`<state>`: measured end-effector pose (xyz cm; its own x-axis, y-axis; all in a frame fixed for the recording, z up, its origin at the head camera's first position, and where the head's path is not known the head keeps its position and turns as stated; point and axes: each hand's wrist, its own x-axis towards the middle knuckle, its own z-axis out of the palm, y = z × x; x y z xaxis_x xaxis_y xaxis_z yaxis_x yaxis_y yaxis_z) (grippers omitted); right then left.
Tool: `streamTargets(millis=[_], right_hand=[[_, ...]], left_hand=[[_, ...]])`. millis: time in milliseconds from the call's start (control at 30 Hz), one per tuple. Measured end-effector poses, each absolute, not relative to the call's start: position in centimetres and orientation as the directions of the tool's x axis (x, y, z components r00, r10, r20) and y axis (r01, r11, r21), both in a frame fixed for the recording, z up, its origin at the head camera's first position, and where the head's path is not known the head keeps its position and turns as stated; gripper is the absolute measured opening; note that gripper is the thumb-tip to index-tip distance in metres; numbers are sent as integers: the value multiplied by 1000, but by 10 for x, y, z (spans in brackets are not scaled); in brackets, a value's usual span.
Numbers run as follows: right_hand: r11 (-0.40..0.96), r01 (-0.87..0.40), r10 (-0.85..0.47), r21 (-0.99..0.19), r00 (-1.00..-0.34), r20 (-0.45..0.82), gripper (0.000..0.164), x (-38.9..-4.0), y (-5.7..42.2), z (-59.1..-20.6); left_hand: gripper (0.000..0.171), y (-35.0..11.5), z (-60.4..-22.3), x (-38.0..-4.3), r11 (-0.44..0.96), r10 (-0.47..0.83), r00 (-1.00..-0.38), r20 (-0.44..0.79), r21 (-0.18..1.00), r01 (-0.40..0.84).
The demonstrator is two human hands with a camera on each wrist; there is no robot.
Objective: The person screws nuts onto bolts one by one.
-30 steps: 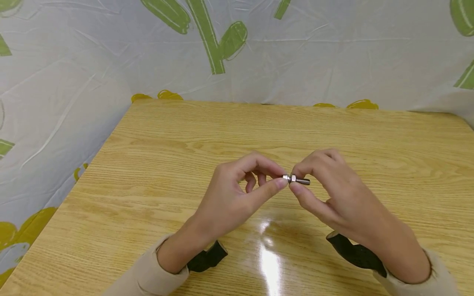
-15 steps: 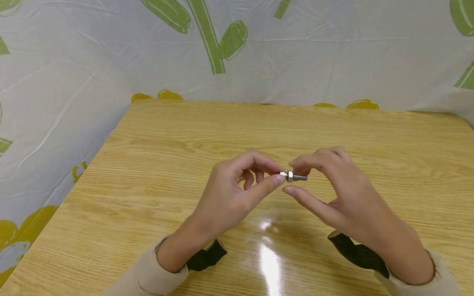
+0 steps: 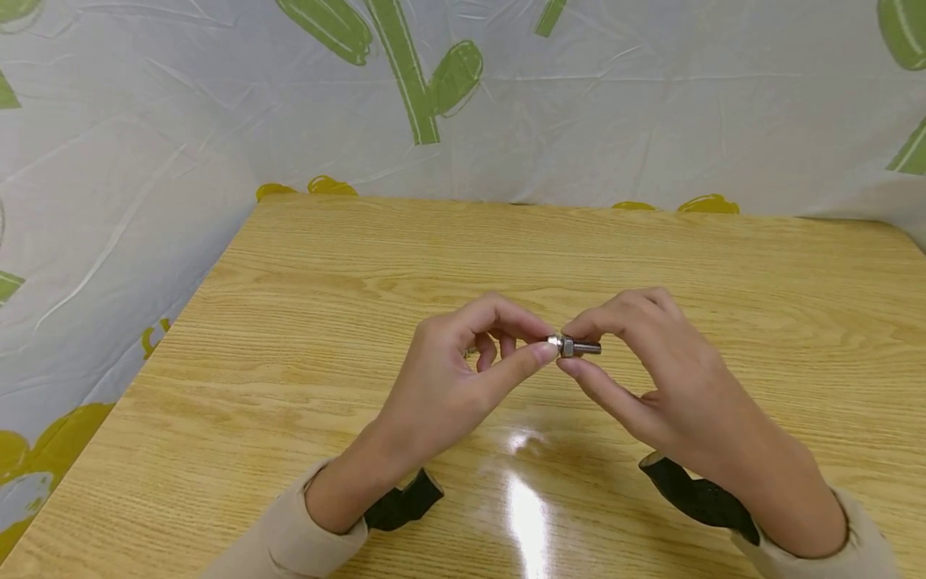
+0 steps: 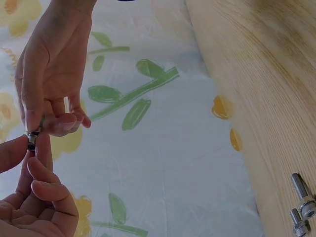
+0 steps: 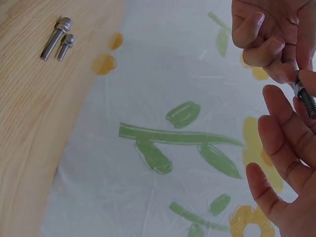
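Observation:
A silver bolt (image 3: 587, 348) is held level above the table in the head view, its threaded end pointing right. My left hand (image 3: 452, 378) pinches its head (image 3: 553, 342) between thumb and index finger. A hex nut (image 3: 567, 346) sits on the shank, close to the head. My right hand (image 3: 661, 378) has its index fingertip above the nut and its thumb below, pinching it. From the right wrist view, the bolt's threads (image 5: 309, 102) stick out past the fingers. In the left wrist view, fingers mostly cover the bolt.
The wood-grain table (image 3: 325, 273) is bounded by a white cloth (image 3: 579, 121) with green and yellow plant prints. Lying on the tabletop are a larger bolt (image 5: 56, 38) and a smaller bolt (image 5: 65, 47), almost wholly behind my left hand in the head view.
My right thumb and index finger parted from the nut, then came together on it again. The nut's visible face has turned. Bolt and left hand shifted slightly left, then held still.

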<state>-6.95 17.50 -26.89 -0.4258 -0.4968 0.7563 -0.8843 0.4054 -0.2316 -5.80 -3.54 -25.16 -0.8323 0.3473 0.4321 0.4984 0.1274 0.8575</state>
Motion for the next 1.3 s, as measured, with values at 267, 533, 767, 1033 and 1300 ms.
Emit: streamTargets(millis=[267,533,767,1033,1300], right_hand=[[477,-835,-527,-275,-522,671,12,-68,178,-273],[458,-858,-534,-232,-474,700,18,-69,178,-274],[529,-805,-494,-269,-549,674,33,-63,179,-266],[431,-875,-506,-222,-438,743,22,-65,174,-260],[443,-860,-540,-253,-481,690,16,-64,174,-262]], left_hand=[[10,-34,-266,-63,114,352,-800,486,826,553],[8,-31,-272,-63,128,356,-807,472,831,542],[10,-35,-261,-60,132,349,-824,446,847,515],[8,-36,-261,-62,140,353,-835,423,858,494],[7,-34,-263,-62,111,354,-811,465,841,530]])
